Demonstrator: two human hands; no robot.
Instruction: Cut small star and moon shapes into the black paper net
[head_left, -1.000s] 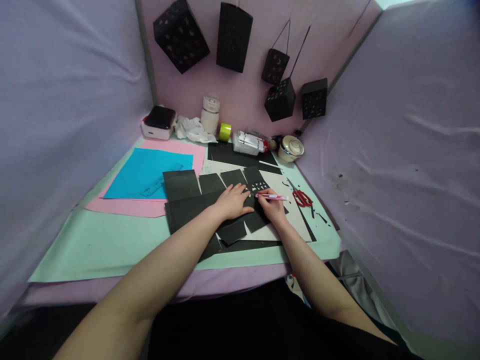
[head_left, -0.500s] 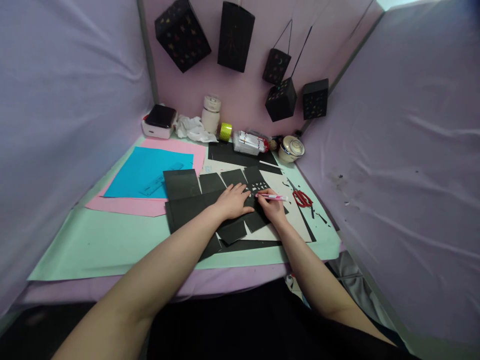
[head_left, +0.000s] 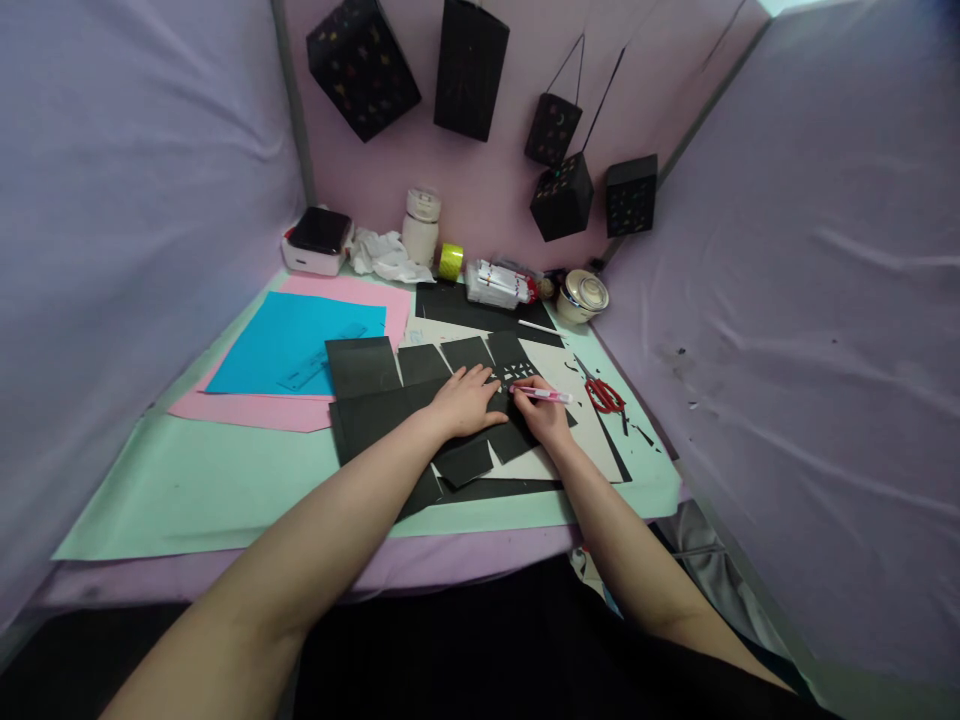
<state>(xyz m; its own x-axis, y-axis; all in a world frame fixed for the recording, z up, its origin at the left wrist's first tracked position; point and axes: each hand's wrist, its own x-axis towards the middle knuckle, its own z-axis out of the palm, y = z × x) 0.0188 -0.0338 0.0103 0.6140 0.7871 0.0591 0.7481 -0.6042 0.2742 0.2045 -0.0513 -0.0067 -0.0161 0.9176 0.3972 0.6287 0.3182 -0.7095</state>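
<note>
Black card (head_left: 375, 425) with slit flaps lies flat on white board (head_left: 596, 430). My left hand (head_left: 466, 402) rests on the card, fingers spread and holding nothing. In my right hand (head_left: 541, 412) is a slim pink and white pen-like tool (head_left: 546, 395), gripped between the fingers. Its tip meets the card just right of my left fingertips, though the exact contact is too small to tell. Small cut-out openings (head_left: 517, 371) show in the card above the tool.
Red-handled scissors (head_left: 604, 396) and black scraps lie at the right. Blue sheet (head_left: 300, 340) and pink paper (head_left: 255, 412) are at the left. Behind stand a white bottle (head_left: 421, 228), yellow tape (head_left: 451, 261) and a lidded bowl (head_left: 583, 296). Black boxes (head_left: 471, 70) hang above.
The pink and white tool has shifted very slightly with my right hand. My left hand keeps its place on the card.
</note>
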